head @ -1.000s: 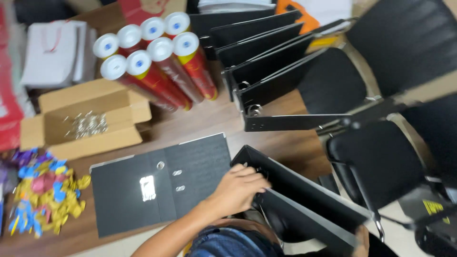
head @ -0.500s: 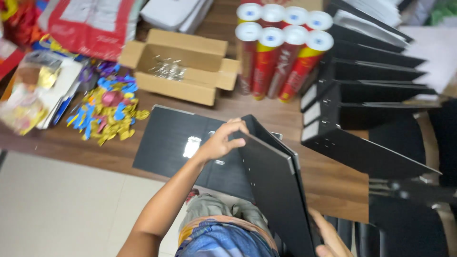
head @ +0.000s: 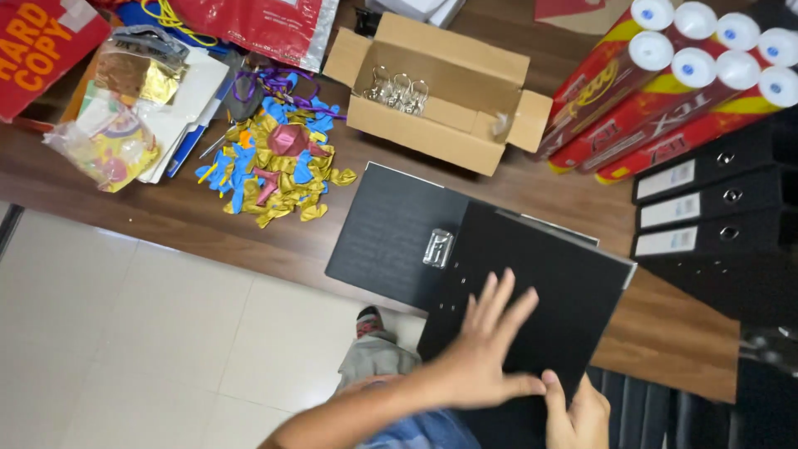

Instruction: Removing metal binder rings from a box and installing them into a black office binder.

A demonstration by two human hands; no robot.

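The wooden surface (head: 208, 224) is stretching across the view, with pale floor tiles (head: 125, 349) lying below its near edge. The black binder (head: 532, 291) is the landmark here: it is lying closed on the surface's near edge, its lower part hanging out over the person's lap. Under it, poking out to its left, a second black folder (head: 386, 233) is lying flat with a metal clip (head: 438, 248) showing right where the two overlap. Right of the binder, a row of black binders (head: 706, 208) is standing spine-out. Above and right of it, red tubes with white caps (head: 665, 75) are lying bundled together. Straight above it, an open cardboard box (head: 440, 83) is sitting with metal clips (head: 397, 87) inside. Up and to the left of the binder, a heap of blue, gold and pink balloons (head: 274, 162) is spreading over the wood.

Now the hands: the left hand (head: 482, 357) is pressing flat on the binder's cover, fingers spread wide, gripping nothing. The right hand (head: 578, 416) is coming in at the binder's bottom edge, thumb up against the cover; whether its fingers are curling around the edge is impossible to tell.
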